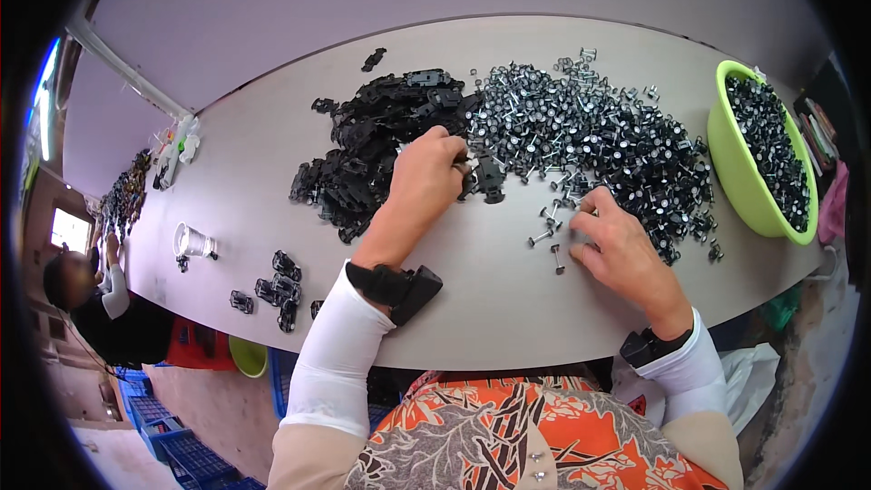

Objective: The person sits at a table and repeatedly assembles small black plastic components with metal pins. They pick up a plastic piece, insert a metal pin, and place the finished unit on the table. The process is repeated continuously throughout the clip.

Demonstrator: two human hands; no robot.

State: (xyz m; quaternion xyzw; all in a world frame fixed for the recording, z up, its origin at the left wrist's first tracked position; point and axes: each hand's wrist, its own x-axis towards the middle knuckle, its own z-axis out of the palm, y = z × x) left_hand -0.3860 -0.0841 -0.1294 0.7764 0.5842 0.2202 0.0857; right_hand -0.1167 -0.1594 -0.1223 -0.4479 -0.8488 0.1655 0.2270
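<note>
Black chassis (491,180) at left grip (428,172)

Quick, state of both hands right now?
Left hand: closed on a black plastic part.
Right hand: partly open beside loose wheel pairs; nothing visibly held.

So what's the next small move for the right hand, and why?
Probably close the right hand on one of the loose wheel-and-axle pieces: they lie just beside its parted thumb and fingers, at the edge of the dense wheel pile, so one should be easy to single out. The left hand is busy at a flat black part.
</note>
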